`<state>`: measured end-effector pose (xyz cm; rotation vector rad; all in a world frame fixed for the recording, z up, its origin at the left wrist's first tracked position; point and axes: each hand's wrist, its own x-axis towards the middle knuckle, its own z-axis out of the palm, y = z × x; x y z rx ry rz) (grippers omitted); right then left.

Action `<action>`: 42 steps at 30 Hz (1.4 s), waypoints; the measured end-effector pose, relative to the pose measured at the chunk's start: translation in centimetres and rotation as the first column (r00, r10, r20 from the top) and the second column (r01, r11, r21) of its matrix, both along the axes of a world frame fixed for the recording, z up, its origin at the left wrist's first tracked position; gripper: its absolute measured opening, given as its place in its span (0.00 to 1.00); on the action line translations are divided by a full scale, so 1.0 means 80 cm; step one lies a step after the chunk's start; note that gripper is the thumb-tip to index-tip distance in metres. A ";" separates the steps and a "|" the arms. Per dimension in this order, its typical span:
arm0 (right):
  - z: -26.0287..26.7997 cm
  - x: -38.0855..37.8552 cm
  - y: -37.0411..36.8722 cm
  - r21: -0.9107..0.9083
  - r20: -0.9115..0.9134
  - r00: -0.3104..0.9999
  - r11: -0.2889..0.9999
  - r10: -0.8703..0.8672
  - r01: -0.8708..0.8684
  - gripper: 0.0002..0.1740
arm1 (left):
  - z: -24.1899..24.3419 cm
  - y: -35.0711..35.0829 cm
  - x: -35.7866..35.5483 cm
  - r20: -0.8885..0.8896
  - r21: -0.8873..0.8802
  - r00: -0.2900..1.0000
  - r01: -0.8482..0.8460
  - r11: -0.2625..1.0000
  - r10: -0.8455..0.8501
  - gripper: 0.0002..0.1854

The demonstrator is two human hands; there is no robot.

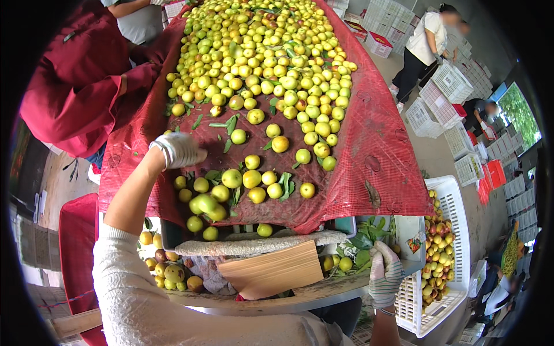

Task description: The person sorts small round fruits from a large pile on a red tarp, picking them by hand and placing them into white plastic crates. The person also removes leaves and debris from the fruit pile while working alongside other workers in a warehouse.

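A large heap of yellow-green fruit [259, 56] lies on a red woven tarp [372, 164] sloping towards me. My left hand [179, 150], in a white glove, is over the tarp's left part, slightly blurred, beside loose fruit and leaves; whether it holds anything does not show. Several fruits lie at the tarp's near edge, by a towel-wrapped bar [259, 243]. My right hand [385, 270], in a striped glove, is at the right end of the metal ledge, near green leaves [368, 235]; its fingers point away from me and their grip is unclear. A piece of corrugated cardboard [272, 270] lies between the hands, nearer to me.
A white plastic crate [461, 242] with reddish-yellow fruit [437, 255] stands at right. Blemished fruit [173, 273] lies in the left of the ledge. A co-worker in a red garment [78, 86] is close at left. Other people and stacked crates [450, 80] are at the upper right.
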<state>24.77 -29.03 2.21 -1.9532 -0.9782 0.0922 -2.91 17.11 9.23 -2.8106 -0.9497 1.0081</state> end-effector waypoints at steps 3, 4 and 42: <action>0.005 0.001 0.000 -0.034 0.026 1.000 0.999 0.014 -0.013 0.13 | -0.032 0.032 0.017 0.844 0.029 0.534 -0.120 0.992 0.040 0.20; 0.006 -0.001 0.004 -0.030 0.024 1.000 0.999 0.020 -0.019 0.13 | -0.045 0.060 0.020 0.841 0.054 0.538 -0.190 0.980 0.058 0.21; 0.026 -0.007 0.001 -0.085 0.088 0.980 0.982 0.176 -0.169 0.18 | 0.017 0.011 0.459 0.762 -0.063 0.645 -0.021 0.998 0.062 0.30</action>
